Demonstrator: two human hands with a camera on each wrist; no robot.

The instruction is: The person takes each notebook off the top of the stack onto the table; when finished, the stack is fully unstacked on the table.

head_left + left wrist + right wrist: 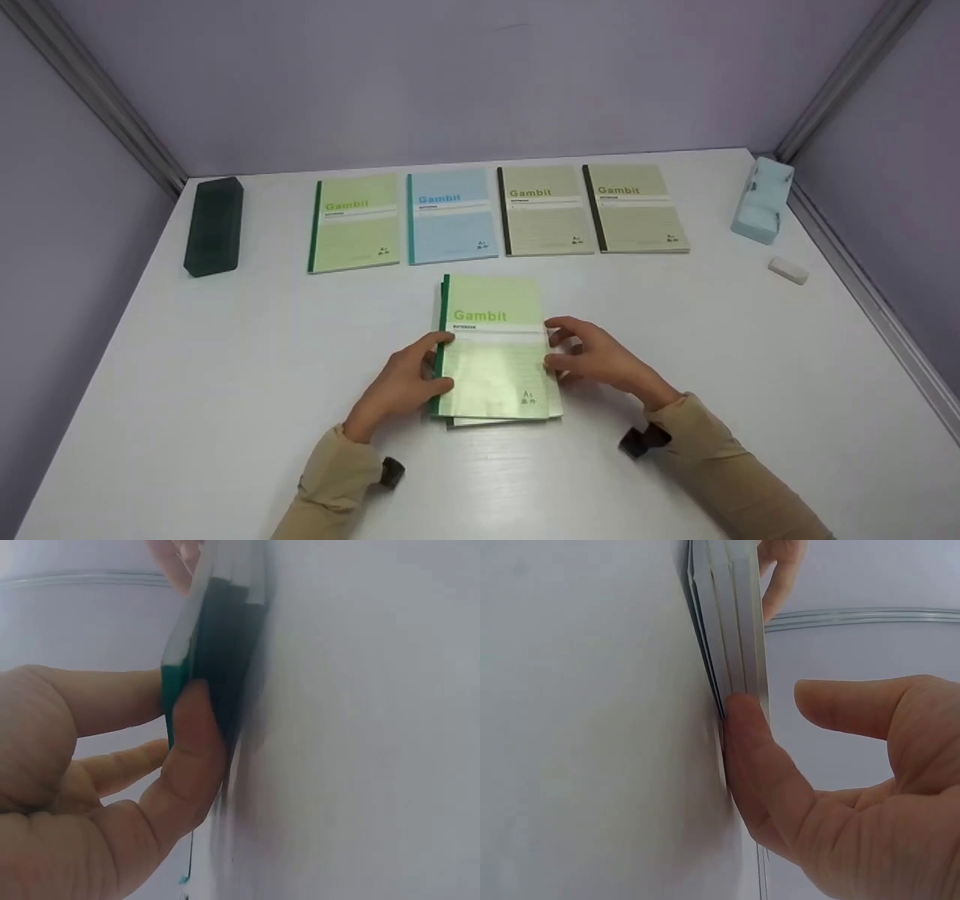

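Head view: a notebook stack (491, 379) is on the near part of the worktop (187, 420), between the person's left hand (405, 379) and right hand (596, 358), the left at its spine side and the right at its page side
Top notebook (495, 296): green cover lettered "Gambit", dark green spine toward the left hand, glare on its lower half
Lower notebook (556, 401): juts out past the top one along the right side and the near edge, so the pile is uneven
Left hand's grip: thumb and bent fingers pinch the stack at its spine edge, one fingertip low against the spines, near the worktop
Right hand's touch: fingers curved, a fingertip on the layered page edges (731, 630), the thumb standing apart from the pile in the right wrist view
Row beyond the stack: green notebook (356, 236), blue notebook (454, 229), first olive notebook (547, 225) and second olive notebook (637, 217), side by side with narrow gaps, spines to the left
Far left: a dark green box (214, 226)
Far right: a pale blue block (763, 201) with dark marks, a white eraser (787, 270) near it on the nearer side
Sleeves (712, 442): tan, on both forearms
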